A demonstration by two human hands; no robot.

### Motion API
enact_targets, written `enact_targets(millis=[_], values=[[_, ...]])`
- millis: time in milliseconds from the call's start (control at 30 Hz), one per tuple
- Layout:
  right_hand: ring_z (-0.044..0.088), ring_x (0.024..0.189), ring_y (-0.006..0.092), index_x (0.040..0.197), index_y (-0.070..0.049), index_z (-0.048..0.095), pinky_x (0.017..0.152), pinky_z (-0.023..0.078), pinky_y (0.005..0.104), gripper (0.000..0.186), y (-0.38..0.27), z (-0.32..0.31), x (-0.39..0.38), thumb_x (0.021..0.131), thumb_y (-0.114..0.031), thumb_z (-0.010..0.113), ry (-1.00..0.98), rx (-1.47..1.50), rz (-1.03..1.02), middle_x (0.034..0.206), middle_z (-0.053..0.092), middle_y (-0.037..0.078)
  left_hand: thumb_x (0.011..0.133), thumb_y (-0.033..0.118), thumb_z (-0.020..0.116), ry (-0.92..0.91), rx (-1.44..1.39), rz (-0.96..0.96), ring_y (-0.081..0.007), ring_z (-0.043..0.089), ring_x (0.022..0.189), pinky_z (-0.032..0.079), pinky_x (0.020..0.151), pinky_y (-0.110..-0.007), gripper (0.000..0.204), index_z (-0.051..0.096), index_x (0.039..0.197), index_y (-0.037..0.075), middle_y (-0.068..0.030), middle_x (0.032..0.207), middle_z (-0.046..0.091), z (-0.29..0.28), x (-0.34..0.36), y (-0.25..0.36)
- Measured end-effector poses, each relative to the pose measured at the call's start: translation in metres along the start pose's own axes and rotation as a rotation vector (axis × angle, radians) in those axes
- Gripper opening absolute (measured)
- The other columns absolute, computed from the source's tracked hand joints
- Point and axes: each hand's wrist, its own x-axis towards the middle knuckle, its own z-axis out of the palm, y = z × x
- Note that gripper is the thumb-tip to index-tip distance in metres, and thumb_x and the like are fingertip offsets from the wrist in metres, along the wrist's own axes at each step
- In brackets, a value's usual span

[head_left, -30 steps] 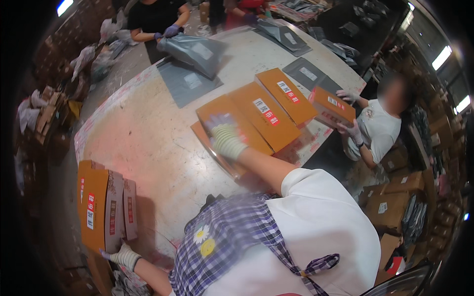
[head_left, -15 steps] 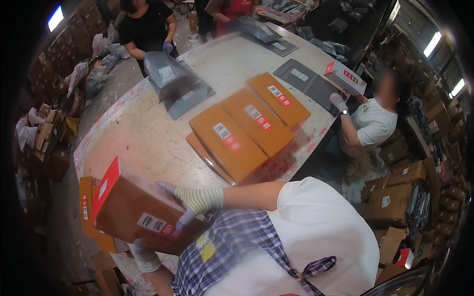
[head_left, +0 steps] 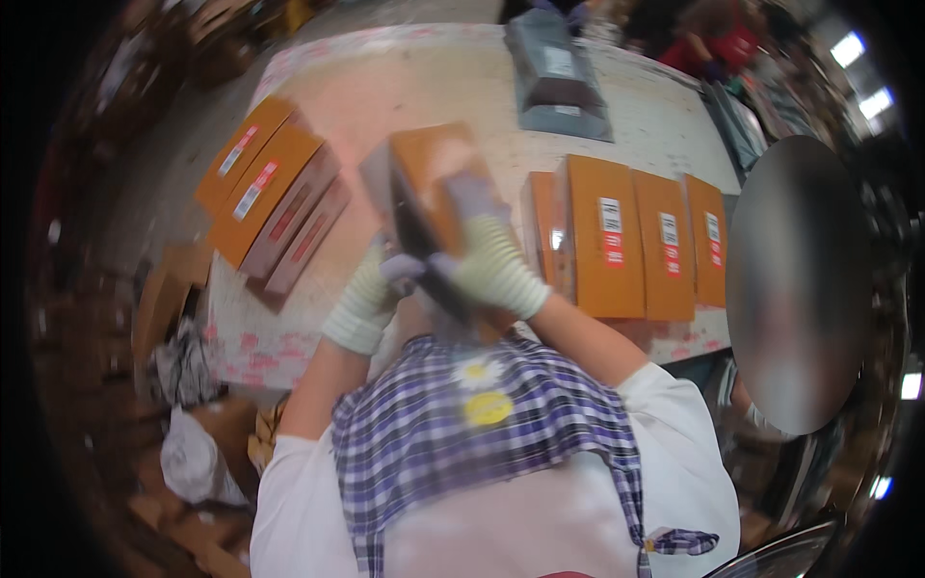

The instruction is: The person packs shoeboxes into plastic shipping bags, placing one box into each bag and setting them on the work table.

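A brown cardboard shoe box (head_left: pixel 416 144), smeared by motion, is tilted between my two gloved hands just above the near part of the table. My left hand (head_left: pixel 378 281) closes on its lower left edge. Across its broad orange-brown face lies my right hand (head_left: pixel 487 252), gripping it with the thumb toward the near side. A dark gap runs along the box between my hands; the lid seems to stand apart from the base, though blur makes this unsure. Similar boxes stand to the left (head_left: pixel 275 197) and in a row to the right (head_left: pixel 602 275).
The white table (head_left: pixel 337 72) has worn, pink-stained edges. A grey plastic mailing bag (head_left: pixel 556 72) lies at its far side, near a co-worker's hands. Another person in red (head_left: pixel 729 43) is at the far right. Cartons and a white plastic bag (head_left: pixel 198 458) lie on the left floor.
My view has turned left. The shoe box has moved from beside the table's left edge to in front of me and been turned; my left hand, formerly underneath, is now at its side.
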Motion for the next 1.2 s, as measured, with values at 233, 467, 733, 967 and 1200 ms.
enact_targets(millis=[233, 467, 733, 967, 1200], values=[[0.035, 0.146, 0.0381, 0.153, -0.004, 0.034, 0.121, 0.029, 0.0423, 0.090, 0.039, 0.008, 0.002, 0.074, -0.011, 0.077, -0.046, 0.443, -0.031, 0.155, 0.037, 0.024, 0.074, 0.003, 0.071, 0.034, 0.101, 0.025, -0.0088, 0.060, 0.071, 0.048, 0.060, -0.019, 0.074, 0.045, 0.143, 0.006, -0.0019, 0.089, 0.060, 0.022, -0.013, 0.025], [0.035, 0.147, 0.0368, 0.155, -0.003, 0.030, 0.121, 0.028, 0.0411, 0.090, 0.029, -0.010, 0.006, 0.076, -0.008, 0.075, -0.042, 0.472, 0.016, 0.155, 0.038, 0.025, 0.073, 0.004, 0.075, 0.098, 0.123, 0.046, -0.0078, 0.059, 0.063, 0.043, 0.052, -0.017, 0.074, 0.042, 0.139, 0.003, -0.0044, 0.083, 0.064, 0.043, -0.010, 0.044], [0.017, 0.150, 0.0506, 0.157, -0.004, 0.024, 0.117, 0.016, 0.0692, 0.095, 0.002, 0.006, 0.015, 0.079, -0.027, 0.074, 0.078, -0.275, 0.031, 0.162, 0.021, 0.027, 0.075, 0.015, 0.081, -0.027, 0.377, -0.040, -0.0201, 0.063, 0.091, 0.051, 0.074, -0.029, 0.074, 0.046, 0.139, 0.001, -0.0140, 0.107, 0.065, 0.024, 0.036, 0.013], [0.007, 0.152, 0.0493, 0.159, -0.006, 0.021, 0.110, 0.005, 0.0800, 0.087, 0.112, 0.096, -0.008, 0.087, -0.036, 0.059, -0.361, -0.721, 0.326, 0.166, 0.011, 0.024, 0.082, 0.025, 0.080, 0.841, 0.822, 0.709, -0.0365, 0.048, 0.131, 0.037, 0.115, -0.042, 0.080, 0.040, 0.145, -0.002, -0.0235, 0.142, 0.047, -0.088, 0.061, 0.011], [0.007, 0.153, 0.0462, 0.159, -0.006, 0.021, 0.111, 0.003, 0.0795, 0.082, 0.098, 0.092, -0.014, 0.089, -0.032, 0.055, -0.343, -0.665, 0.296, 0.166, 0.011, 0.024, 0.087, 0.029, 0.076, 1.416, 0.529, 0.639, -0.0368, 0.047, 0.130, 0.038, 0.111, -0.043, 0.075, 0.043, 0.142, -0.008, -0.0262, 0.140, 0.049, -0.243, -0.006, 0.043]])
